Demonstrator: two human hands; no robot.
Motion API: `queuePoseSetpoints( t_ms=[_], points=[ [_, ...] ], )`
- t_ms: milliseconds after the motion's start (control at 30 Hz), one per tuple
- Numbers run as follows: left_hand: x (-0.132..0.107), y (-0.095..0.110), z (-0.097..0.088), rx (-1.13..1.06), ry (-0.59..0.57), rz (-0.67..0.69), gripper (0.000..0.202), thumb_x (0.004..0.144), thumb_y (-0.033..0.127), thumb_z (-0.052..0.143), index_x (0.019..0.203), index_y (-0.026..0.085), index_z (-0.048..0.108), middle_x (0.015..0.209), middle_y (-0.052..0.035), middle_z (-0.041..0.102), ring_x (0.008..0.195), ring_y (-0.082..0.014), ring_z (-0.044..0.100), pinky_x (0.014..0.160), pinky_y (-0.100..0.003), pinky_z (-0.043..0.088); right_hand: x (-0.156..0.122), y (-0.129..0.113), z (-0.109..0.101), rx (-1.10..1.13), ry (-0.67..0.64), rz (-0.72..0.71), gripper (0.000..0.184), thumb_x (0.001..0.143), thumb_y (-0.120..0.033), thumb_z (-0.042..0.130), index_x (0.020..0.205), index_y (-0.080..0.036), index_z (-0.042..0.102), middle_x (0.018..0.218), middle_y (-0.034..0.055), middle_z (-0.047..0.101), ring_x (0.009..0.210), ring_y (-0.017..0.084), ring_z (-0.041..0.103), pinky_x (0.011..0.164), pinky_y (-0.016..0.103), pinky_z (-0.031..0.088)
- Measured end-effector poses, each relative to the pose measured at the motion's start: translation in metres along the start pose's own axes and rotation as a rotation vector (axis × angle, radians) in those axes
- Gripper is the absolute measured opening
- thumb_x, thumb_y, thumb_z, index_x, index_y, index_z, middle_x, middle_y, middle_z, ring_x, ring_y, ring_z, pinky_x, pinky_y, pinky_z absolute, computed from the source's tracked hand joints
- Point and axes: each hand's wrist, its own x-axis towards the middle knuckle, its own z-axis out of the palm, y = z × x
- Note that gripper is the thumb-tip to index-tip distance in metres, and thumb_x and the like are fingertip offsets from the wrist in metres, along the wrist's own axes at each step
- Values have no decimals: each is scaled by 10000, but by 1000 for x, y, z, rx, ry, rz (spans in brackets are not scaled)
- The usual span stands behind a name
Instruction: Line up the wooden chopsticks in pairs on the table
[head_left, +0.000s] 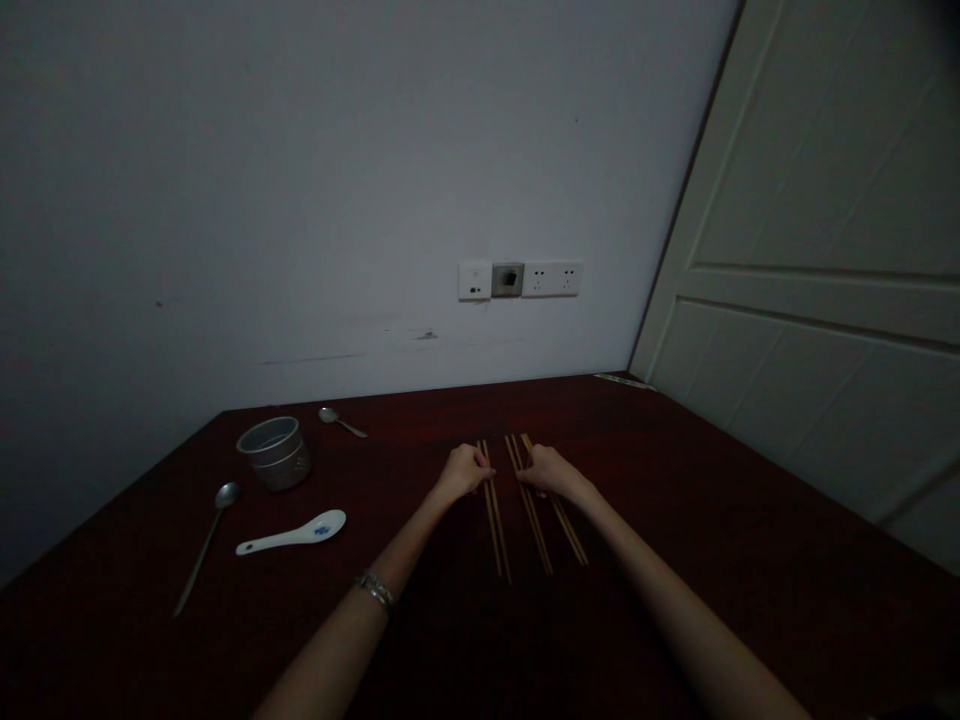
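Note:
Three pairs of wooden chopsticks lie side by side on the dark red table (675, 500), pointing away from me. My left hand (461, 472) rests with curled fingers on the left pair (495, 530) near its far end. My right hand (549, 470) is closed over the far part of the middle pair (534, 525) and the right pair (570, 535). Whether either hand actually grips the sticks or only presses on them is unclear in the dim light. A bracelet (375, 590) sits on my left wrist.
To the left stand a small metal cup (274, 452), a short metal spoon (341, 421) behind it, a long metal spoon (206, 545) and a white ceramic spoon (292, 536). A wall with sockets (520, 279) rises behind, and a door (817, 250) at the right.

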Motion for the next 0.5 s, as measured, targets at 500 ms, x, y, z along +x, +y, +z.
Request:
queuePoseSetpoints(
  t_ms=[500],
  points=[
    [-5,17,9,289,67,-83,210,621,373,626,738,198,630,811,-62,663,787,-228,616,606,-274,433,-2,-1,-3,-2,10,-16,184,658,-237,505,511,-136,551,470,63,595,489,143,583,419,182,380]
  ],
)
